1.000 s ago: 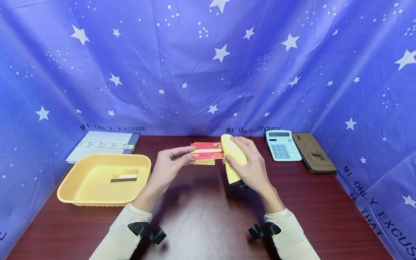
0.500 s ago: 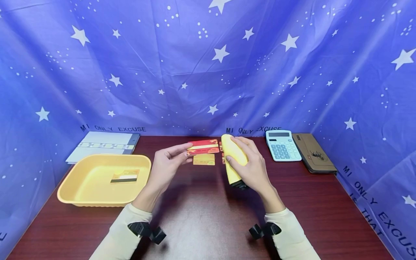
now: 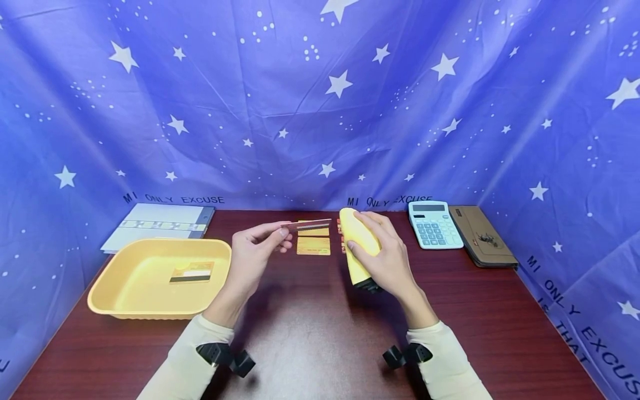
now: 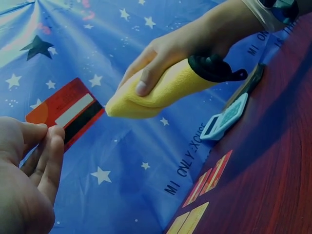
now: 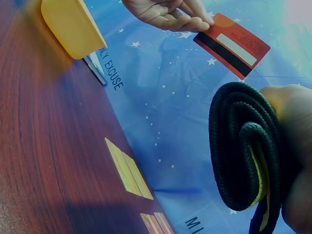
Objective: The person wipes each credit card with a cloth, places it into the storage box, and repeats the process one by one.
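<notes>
Between thumb and fingertips, my left hand [image 3: 252, 253] pinches a red bank card [image 4: 73, 109], held tilted above the table. Its back, with a black stripe and a white strip, shows in both wrist views. My right hand [image 3: 387, 250] grips a rolled yellow cloth [image 3: 361, 244] with black edging, apart from the card. Below the held card, two yellow cards [image 3: 314, 245] lie one behind the other on the table. Two red cards [image 4: 209, 178] lie beside them, mostly hidden by the cloth in the head view.
At left stands a yellow tray [image 3: 150, 310] with one gold card [image 3: 191, 272] inside. Behind it lies a white-and-grey notebook [image 3: 160, 216]. A light-blue calculator [image 3: 435, 225] and a brown wallet-like case [image 3: 484, 236] sit at the back right. A starry blue curtain [image 3: 280, 100] surrounds the table.
My left hand has lifted the red card off the yellow cards and drawn it slightly left. The card has tilted from face-up to nearly edge-on. My right hand and the cloth have stayed put.
</notes>
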A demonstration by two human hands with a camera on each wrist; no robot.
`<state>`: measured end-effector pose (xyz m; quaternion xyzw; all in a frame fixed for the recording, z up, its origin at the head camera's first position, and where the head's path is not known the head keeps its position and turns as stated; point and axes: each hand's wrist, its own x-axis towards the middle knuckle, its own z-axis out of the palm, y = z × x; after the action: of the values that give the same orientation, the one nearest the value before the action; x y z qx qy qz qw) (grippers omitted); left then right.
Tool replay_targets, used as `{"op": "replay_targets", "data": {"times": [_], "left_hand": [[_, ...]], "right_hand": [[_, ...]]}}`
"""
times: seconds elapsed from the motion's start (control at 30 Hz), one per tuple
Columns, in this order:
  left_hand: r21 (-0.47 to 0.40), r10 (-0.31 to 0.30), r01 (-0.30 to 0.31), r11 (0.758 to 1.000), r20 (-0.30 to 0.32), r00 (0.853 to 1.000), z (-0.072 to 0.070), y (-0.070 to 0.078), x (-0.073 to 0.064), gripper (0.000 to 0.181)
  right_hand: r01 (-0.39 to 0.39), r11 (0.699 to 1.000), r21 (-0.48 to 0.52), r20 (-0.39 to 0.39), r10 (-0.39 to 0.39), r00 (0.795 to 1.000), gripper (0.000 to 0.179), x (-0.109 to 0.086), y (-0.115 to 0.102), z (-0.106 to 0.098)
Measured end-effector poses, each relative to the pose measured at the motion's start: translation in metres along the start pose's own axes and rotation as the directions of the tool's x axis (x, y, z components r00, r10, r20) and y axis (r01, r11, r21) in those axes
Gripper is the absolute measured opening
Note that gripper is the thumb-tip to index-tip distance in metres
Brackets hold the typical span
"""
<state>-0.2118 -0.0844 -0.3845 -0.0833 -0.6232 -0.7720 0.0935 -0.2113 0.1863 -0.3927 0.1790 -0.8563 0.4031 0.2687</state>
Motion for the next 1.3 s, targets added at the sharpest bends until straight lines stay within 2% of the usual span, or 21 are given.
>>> {"op": "replay_targets", "data": {"times": [0.1, 0.17, 0.33, 0.43, 0.63, 0.87, 1.07, 1.3], "left_hand": [[0.042, -0.009, 0.011, 0.999, -0.052, 0.999, -0.0004, -0.0002, 0.0004, 0.021], [0.075, 0.007, -0.001, 0.997, -0.073, 0.997, -0.0008, -0.0005, 0.0006, 0.022], [0.099, 0.067, -0.059, 0.993, -0.081, 0.994, -0.0011, -0.0015, 0.0007, 0.022], [0.113, 0.037, -0.027, 0.993, -0.088, 0.995, -0.001, -0.0016, 0.0006, 0.02], [0.069, -0.06, 0.062, 0.996, -0.032, 0.998, -0.0007, 0.0005, -0.0011, 0.027], [-0.001, -0.022, 0.022, 1.0, 0.001, 1.0, -0.0005, -0.0005, -0.0003, 0.036], [0.02, 0.006, -0.007, 1.0, 0.03, 1.0, -0.0018, -0.0017, -0.0001, 0.042], [0.046, -0.014, 0.011, 0.999, 0.048, 0.999, -0.0016, -0.0038, 0.0002, 0.045]], "right_hand": [[0.004, 1.0, 0.0, -0.001, -0.004, 1.0, 0.062, 0.0001, 0.0, 0.0007], [0.006, 1.0, 0.001, 0.0, -0.006, 1.0, 0.062, 0.0001, -0.0003, 0.0009], [0.005, 1.0, -0.003, 0.0, -0.005, 1.0, 0.062, -0.0003, -0.0004, 0.0013], [0.005, 1.0, -0.005, 0.003, -0.005, 1.0, 0.062, -0.0004, -0.0001, 0.0016], [0.007, 1.0, -0.005, 0.005, -0.007, 1.0, 0.062, -0.0011, 0.0006, 0.0024], [0.0, 1.0, -0.008, 0.011, 0.0, 1.0, 0.063, -0.0009, 0.0017, 0.002], [0.011, 1.0, 0.0, 0.003, -0.011, 1.0, 0.064, -0.0011, -0.0008, 0.0017], [0.029, 1.0, 0.011, -0.005, -0.029, 1.0, 0.063, -0.0016, -0.0082, -0.001]]}}
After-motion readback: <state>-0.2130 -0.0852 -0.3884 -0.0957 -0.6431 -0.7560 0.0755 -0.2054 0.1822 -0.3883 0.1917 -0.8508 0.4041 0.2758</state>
